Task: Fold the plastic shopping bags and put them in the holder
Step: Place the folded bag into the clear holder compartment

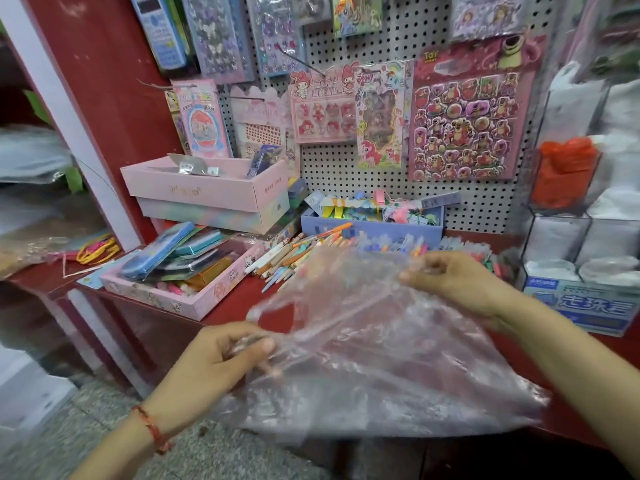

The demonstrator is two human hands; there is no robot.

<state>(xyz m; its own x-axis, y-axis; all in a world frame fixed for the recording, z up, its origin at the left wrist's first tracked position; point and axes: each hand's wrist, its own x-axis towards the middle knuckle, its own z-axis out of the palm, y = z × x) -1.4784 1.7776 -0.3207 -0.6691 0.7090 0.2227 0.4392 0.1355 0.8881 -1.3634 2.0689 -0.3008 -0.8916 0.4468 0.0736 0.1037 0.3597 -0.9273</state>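
pegboard hung with sticker sheets at the back, red worktop below it crowded with trays and boxes. you've got a clear plastic bag up off the worktop, stretched between both hands. your left hand pinches the near edge, thumb pressed over curled fingers. your right hand grips the far upper edge, fingers closed on the film. holding it at two spread points keeps the flimsy sheet taut and fairly flat, which i'd judge is what a clean crease needs. the bag looks crinkled, with no neat fold that i can make out, so i'd call this early in the folding step.

over on your right stands the holder, a clear set of compartments, with an orange bag tucked in one cell and white ones in others. it's well apart from the bag you're holding.

the pile of pencils lies just beyond the bag, so fold in the air or nearer you, or the film could catch and drag them.
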